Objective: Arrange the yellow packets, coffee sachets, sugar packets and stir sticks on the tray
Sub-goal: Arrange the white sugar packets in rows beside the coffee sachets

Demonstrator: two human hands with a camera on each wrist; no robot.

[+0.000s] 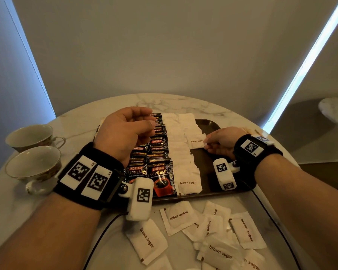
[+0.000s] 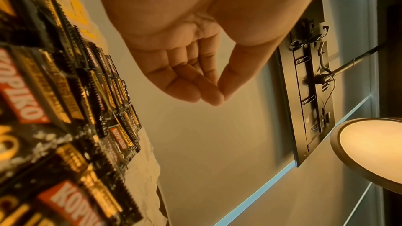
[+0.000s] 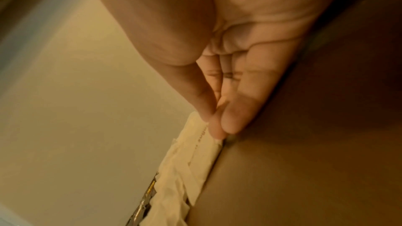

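Head view, right hand (image 1: 220, 143) fingertips pinching sugar packet (image 1: 197, 140) edge (on tray (image 1: 209, 124))

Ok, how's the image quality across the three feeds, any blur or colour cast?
Head view: sharp, dim, wide-angle bend; "brown sugar" print legible on the loose packets. Left wrist view: orange cast, nearest coffee sachets blurred, left hand sharp. Right wrist view: soft, warm, dark tray featureless; right hand touching a sugar packet.
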